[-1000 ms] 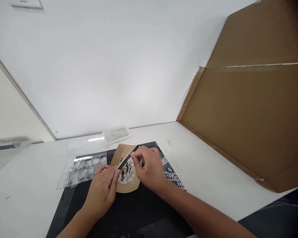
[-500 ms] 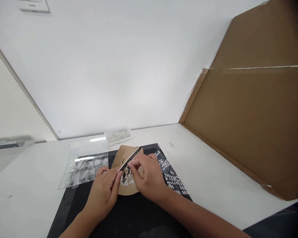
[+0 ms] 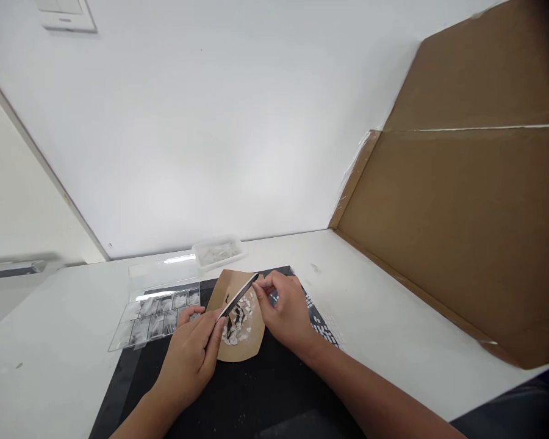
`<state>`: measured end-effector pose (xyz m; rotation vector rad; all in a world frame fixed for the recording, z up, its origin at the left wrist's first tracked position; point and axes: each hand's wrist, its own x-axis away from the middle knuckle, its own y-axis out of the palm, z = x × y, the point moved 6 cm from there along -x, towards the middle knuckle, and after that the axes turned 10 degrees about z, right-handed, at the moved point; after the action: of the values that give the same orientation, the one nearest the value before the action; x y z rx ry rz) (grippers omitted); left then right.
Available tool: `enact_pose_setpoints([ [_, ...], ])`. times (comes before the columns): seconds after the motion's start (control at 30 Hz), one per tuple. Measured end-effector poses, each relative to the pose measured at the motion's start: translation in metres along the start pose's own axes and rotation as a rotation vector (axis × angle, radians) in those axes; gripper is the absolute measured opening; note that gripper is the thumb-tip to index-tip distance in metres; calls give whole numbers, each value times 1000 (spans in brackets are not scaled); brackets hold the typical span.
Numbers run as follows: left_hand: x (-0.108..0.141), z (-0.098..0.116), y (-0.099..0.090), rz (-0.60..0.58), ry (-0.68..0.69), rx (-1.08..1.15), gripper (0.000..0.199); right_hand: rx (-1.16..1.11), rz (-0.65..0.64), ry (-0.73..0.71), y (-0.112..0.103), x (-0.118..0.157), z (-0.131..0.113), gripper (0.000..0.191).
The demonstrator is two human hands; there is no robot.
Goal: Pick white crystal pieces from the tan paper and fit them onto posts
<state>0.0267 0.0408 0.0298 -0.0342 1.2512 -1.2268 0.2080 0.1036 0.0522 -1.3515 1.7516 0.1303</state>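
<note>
A narrow, dark-faced strip with a pale edge [image 3: 240, 295], like a nail file, is gripped at its lower end by my left hand [image 3: 193, 350]. My right hand [image 3: 286, 311] is pinched at the strip's upper end; whatever lies between its fingertips is too small to make out. Beneath the strip, a tan paper sheet [image 3: 251, 346] carries small white chips [image 3: 244, 332] and dark slivers. The paper lies on a black mat [image 3: 238, 396].
At the left, a clear compartment box [image 3: 155, 314] stands open with pale pieces inside. Behind it is a white tub [image 3: 217, 251]. A dark sheet with small white rectangles [image 3: 322, 329] lies at right. Brown cardboard [image 3: 462, 231] stands beyond.
My right hand has moved up and right along the strip, uncovering more of the white chips and the paper. My left hand keeps its grip on the strip. The view has shifted slightly.
</note>
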Motion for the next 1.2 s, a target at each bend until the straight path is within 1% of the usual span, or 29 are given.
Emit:
enact_pose_setpoints([
  [0.07, 1, 0, 0, -1, 4, -3, 22, -6, 15, 39, -2, -3, 7, 20],
  [0.1, 1, 0, 0, -1, 5, -3, 23, -13, 11, 35, -2, -3, 6, 20],
  [0.3, 1, -2, 0, -10, 1, -16, 25, -100, -110, -137, 10, 18, -28, 12],
  [0.37, 0, -1, 0, -11, 0, -21, 24, -97, -119, -152, 11, 21, -31, 12],
  [0.43, 0, 0, 0, -10, -4, -23, 24, -74, -95, -128, 9, 16, -25, 13],
  [0.6, 0, 2, -1, 3, 7, -24, 20, -8, 20, 24, -5, -6, 9, 20],
  [0.67, 0, 2, -1, 9, 19, -23, 20, -8, 54, 55, -9, -11, 16, 20],
  [0.77, 0, 2, -1, 13, 23, -26, 23, -28, 24, 27, -6, -7, 9, 20],
  [0.93, 1, -1, 1, -6, 8, -25, 26, -106, -127, -130, 12, 19, -25, 12],
  [1.0, 1, -1, 1, -16, 14, -23, 27, -125, -151, -165, 15, 25, -32, 11],
  [1.07, 1, -2, 2, -23, 14, -27, 27, -118, -136, -152, 13, 24, -28, 11],
  [1.2, 1, -3, 2, -24, 9, -38, 26, -53, -46, -40, 3, 7, -4, 16],
])
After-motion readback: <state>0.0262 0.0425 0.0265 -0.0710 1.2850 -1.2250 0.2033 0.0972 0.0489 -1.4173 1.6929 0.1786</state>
